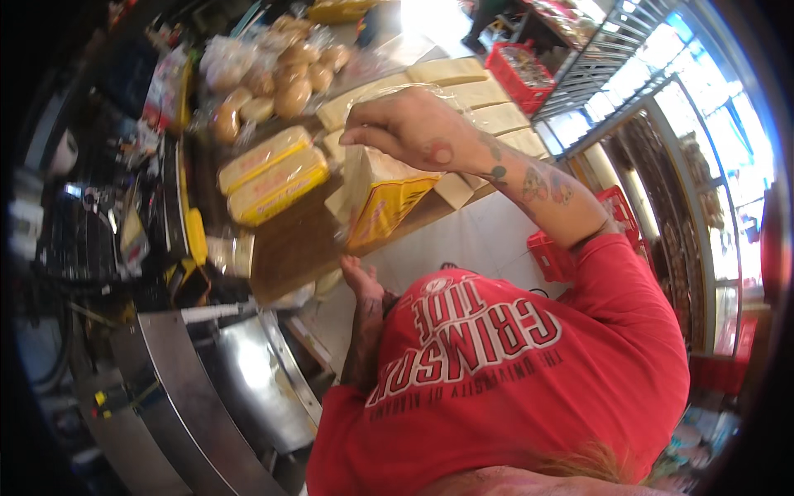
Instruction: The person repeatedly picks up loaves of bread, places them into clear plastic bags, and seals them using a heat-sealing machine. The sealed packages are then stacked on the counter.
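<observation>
A loaf in a clear and yellow printed plastic bag [391, 208] stands tilted at the near edge of a brown wooden table [298, 248]. Over its top bends my right hand [403, 127], thumb and fingers curled close together. Whether any plastic is pinched between them cannot be seen. Just below the bag's lower end, by the table edge, my left hand [363, 276] is palm up with its fingers apart and nothing in it. Left of the bag lie two wrapped packs of bread [273, 177] with yellow printing. Unwrapped pale loaves [496, 118] are lined up behind my right hand.
Bagged round buns [291, 87] are heaped at the table's far left. Red plastic crates stand beyond the table [521, 74] and on the floor at right [549, 254]. A metal machine [260, 378] is close on my left. A wire rack [602, 56] rises at far right.
</observation>
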Demonstrator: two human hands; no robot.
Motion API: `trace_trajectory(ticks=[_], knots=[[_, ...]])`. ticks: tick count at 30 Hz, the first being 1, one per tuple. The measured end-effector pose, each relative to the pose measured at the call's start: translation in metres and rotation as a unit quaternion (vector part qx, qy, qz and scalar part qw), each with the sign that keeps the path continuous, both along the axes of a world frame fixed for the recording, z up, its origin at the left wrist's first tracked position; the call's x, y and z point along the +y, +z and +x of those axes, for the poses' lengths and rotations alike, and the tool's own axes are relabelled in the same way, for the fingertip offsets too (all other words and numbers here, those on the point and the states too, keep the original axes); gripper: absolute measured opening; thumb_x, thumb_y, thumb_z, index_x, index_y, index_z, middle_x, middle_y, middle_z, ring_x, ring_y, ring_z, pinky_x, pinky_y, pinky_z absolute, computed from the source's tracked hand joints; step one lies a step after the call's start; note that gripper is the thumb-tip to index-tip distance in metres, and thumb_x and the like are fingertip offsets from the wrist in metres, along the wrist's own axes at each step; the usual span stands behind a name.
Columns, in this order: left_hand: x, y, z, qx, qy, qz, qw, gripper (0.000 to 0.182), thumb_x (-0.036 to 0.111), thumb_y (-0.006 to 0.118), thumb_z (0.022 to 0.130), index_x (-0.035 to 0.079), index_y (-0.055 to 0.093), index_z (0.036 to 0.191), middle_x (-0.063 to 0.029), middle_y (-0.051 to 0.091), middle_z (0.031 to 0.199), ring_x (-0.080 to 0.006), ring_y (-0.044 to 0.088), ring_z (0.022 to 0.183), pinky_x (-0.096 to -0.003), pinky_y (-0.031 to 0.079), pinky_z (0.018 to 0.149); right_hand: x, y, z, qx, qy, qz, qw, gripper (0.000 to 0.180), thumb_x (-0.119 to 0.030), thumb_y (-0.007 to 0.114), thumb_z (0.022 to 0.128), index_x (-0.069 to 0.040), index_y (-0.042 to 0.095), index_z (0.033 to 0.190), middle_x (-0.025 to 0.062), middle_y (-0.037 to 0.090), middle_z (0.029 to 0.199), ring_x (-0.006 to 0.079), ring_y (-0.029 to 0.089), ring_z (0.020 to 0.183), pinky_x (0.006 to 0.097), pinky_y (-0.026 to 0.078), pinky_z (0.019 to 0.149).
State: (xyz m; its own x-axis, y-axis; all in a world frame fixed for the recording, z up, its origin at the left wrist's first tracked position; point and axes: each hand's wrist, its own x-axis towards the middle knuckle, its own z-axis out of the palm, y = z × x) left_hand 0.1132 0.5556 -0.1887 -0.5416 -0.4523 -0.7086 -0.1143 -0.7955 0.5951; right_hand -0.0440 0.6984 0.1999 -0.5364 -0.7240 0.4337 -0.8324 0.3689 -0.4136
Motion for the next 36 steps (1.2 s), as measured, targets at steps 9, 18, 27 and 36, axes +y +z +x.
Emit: trace_trajectory(ticks=[9, 18, 27, 36], knots=[[-0.026, 0.244, -0.091, 0.283, -0.326, -0.661, 0.613, 0.076, 0.027, 0.082, 0.091, 0.01, 0.045, 0.155, -0.0202, 0.066, 0.129, -0.037, 0.064, 0.122, -0.0443, 0.052, 0.102, 0.005, -0.075, -0.03, -0.111, 0.118, 0.079, 0.984, 0.026, -0.031, 0.072, 0.097, -0.005, 0.073, 0.102, 0.0162, 0.078, 0.093, 0.0395, 0.074, 0.09, 0.0496, 0.057, 0.083], [-0.055, 0.306, -0.079, 0.113, -0.389, -0.803, 0.437, 0.035, 0.036, 0.083, 0.09, 0.009, 0.077, 0.111, -0.0123, 0.071, 0.081, -0.0314, 0.068, 0.072, -0.0461, 0.054, 0.071, 0.105, -0.042, -0.083, 0.141, 0.125, 0.216, 0.958, 0.015, -0.032, 0.076, 0.094, -0.017, 0.078, 0.097, 0.0002, 0.077, 0.092, 0.0226, 0.074, 0.095, 0.058, 0.034, 0.126], [-0.028, 0.324, -0.092, 0.06, -0.421, -0.827, 0.368, 0.033, 0.036, 0.081, 0.092, 0.005, 0.073, 0.1, -0.0139, 0.071, 0.086, -0.0344, 0.071, 0.088, -0.046, 0.054, 0.082, 0.086, -0.077, -0.089, 0.094, 0.077, 0.023, 0.992, 0.031, -0.037, 0.079, 0.092, -0.011, 0.08, 0.109, 0.0126, 0.077, 0.106, 0.0321, 0.075, 0.1, 0.0498, 0.052, 0.105], [0.005, 0.305, -0.137, 0.049, -0.457, -0.795, 0.396, 0.025, 0.033, 0.072, 0.097, 0.009, 0.078, 0.098, -0.0168, 0.072, 0.093, -0.0381, 0.069, 0.094, -0.0521, 0.054, 0.082, 0.135, -0.195, -0.11, -0.524, 0.169, -0.338, 0.763, 0.076, -0.016, 0.079, 0.097, -0.009, 0.042, 0.164, 0.0083, 0.055, 0.153, 0.0216, 0.06, 0.129, 0.0446, 0.054, 0.109]])
